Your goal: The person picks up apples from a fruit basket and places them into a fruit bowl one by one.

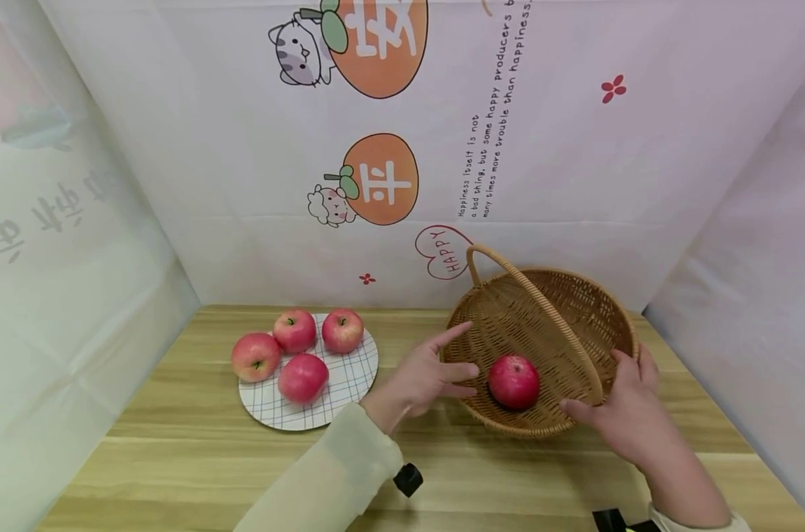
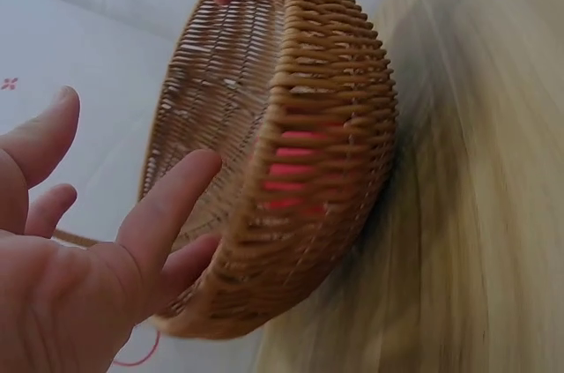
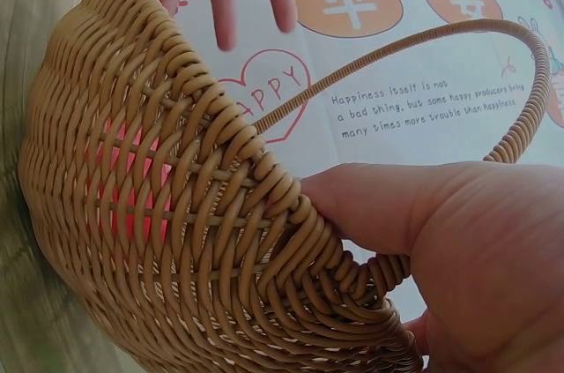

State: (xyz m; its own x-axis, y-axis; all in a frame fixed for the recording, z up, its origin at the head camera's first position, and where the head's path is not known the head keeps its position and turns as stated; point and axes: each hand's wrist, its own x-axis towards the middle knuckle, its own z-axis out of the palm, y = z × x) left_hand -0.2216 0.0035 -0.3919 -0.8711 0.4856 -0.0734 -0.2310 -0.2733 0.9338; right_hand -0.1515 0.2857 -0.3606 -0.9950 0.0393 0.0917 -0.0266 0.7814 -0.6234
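Observation:
A brown wicker basket (image 1: 562,295) with an arched handle (image 1: 542,299) stands on the table, its inside facing me. One red apple (image 1: 514,382) lies in it; through the weave it shows as a red patch in both wrist views. My right hand (image 1: 625,417) grips the basket's right rim beside the handle's base, with the thumb (image 3: 370,205) over the rim. At the left rim is my left hand (image 1: 429,377), fingers spread and fairly straight, some reaching over the rim. It holds nothing, and I cannot tell whether it touches the wicker.
Left of the basket, a round white checked plate (image 1: 349,380) bears several red apples (image 1: 304,378). The wooden table (image 1: 176,451) meets a printed white cloth backdrop (image 1: 242,244) behind, with pale cloth sides at left and right.

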